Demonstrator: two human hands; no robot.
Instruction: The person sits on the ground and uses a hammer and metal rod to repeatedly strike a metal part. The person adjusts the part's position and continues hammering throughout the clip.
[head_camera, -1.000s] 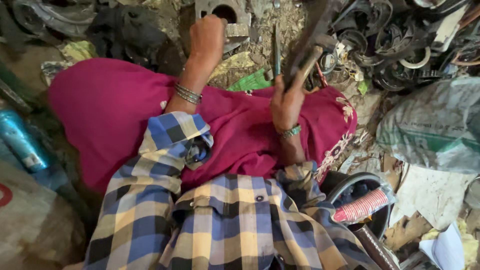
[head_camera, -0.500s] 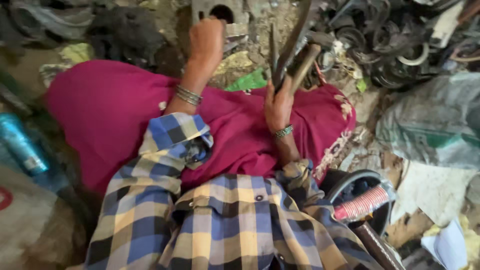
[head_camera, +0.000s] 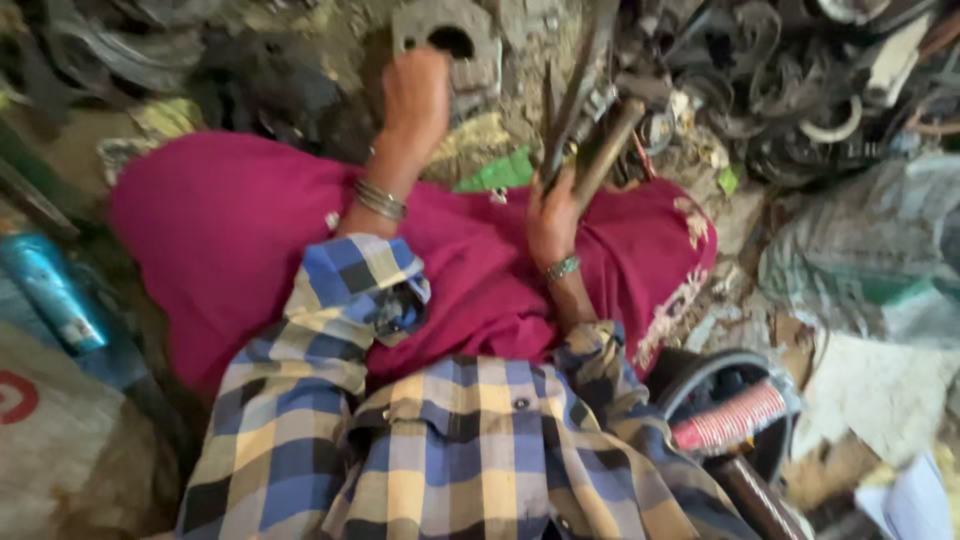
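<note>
Two hands at scrap pile, right holds wooden handle

Nearest, at 6 o'clock: blue-yellow-white checked shirt (head_camera: 470, 450), sleeves rolled up. Above it a magenta cloth (head_camera: 230, 250) spread over the lap, filling the middle of frame. At 4 o'clock just beside the lap, a round dark metal part with a red coil (head_camera: 735, 415) on the floor. At 9 o'clock a blue spray can (head_camera: 50, 290) lying tilted, well apart from both hands. At 5 o'clock some white paper (head_camera: 915, 505).

Right hand (head_camera: 555, 215), about 1 o'clock from centre, green bangle on wrist. Grip closed around a wooden handle (head_camera: 605, 150) that runs up and right; dark thin metal blades (head_camera: 570, 95) stick up from the same fist, blurred, cannot tell exactly what tool. Handle end sits near the scrap heap.

Left hand (head_camera: 415, 100), at 12 o'clock, silver bangles (head_camera: 380, 200) on forearm. Fingers curled down, resting on or pressing the grey metal block with a round hole (head_camera: 450, 40); grip state cannot tell, fingers hidden from this side. Block lies on the dirt floor at 12 o'clock, touching the hand.

Between the hands a green scrap (head_camera: 500, 172) on the ground. Farthest, at 1 to 2 o'clock: heap of dark metal rings and scrap parts (head_camera: 790, 90). At 3 o'clock a grey-green sack (head_camera: 870, 260)
</note>
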